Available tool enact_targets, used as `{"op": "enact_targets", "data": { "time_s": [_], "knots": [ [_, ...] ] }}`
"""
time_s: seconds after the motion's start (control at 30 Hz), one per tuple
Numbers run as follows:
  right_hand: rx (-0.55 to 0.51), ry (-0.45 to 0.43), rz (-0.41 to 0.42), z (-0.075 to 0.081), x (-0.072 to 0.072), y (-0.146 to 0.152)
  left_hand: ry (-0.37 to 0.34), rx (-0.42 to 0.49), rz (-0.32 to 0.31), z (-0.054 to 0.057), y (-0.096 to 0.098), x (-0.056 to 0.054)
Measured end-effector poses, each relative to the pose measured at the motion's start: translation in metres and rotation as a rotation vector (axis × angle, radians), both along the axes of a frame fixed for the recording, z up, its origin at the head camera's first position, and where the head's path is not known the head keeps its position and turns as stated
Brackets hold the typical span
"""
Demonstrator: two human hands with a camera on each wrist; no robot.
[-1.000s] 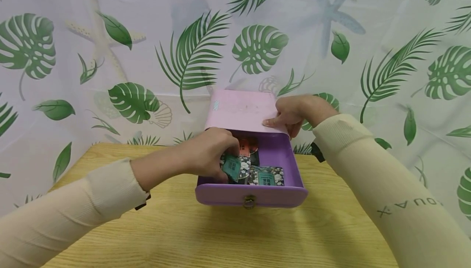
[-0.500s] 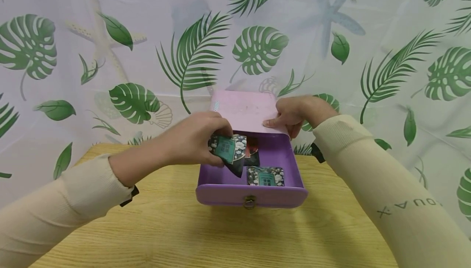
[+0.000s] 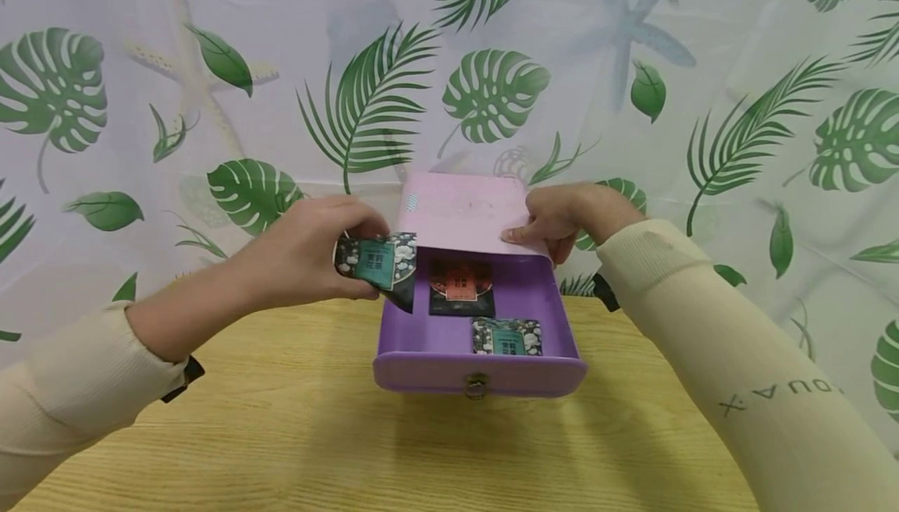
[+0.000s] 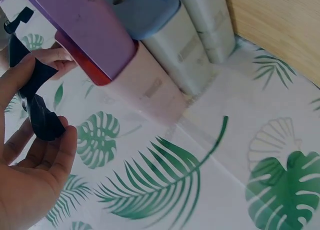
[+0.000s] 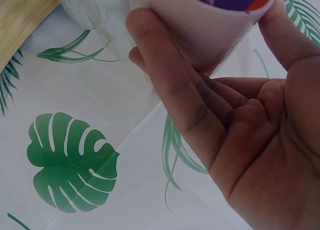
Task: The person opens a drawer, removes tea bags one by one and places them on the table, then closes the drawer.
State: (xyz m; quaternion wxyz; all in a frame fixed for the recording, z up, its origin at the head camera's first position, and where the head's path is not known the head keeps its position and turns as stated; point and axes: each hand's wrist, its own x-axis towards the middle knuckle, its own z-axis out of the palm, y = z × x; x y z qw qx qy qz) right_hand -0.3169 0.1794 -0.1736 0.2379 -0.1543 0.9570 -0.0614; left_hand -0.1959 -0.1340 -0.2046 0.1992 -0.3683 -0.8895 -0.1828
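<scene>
left hand point(image 3: 309, 248) pinches packet point(image 3: 374, 264), right hand point(image 3: 564, 214) grips pink casing point(image 3: 463, 208). blue drawer point(image 4: 150, 13) shows too (left wrist view only). head view: packet overlaps purple drawer's point(image 3: 414, 336) left edge.

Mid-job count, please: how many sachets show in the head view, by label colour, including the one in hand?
Teal label: 2, the held sachet in the left hand and the front sachet in the purple drawer
Orange-red label: 1, the rear sachet in the drawer
Total: 3 visible
</scene>
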Motion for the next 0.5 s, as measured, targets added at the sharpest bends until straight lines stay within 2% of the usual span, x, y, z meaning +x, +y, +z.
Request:
{"op": "enact_targets", "data": {
  "time_s": [0.27,0.5],
  "knots": [
    [0.008,0.005,-0.005,0.001,0.0,-0.001,-0.001,0.001,0.093,-0.008,-0.035,-0.006],
    [-0.006,-0.014,0.01,0.001,0.0,0.0,-0.054,-0.023,0.177,-0.019,-0.059,-0.019]
  ]
}}
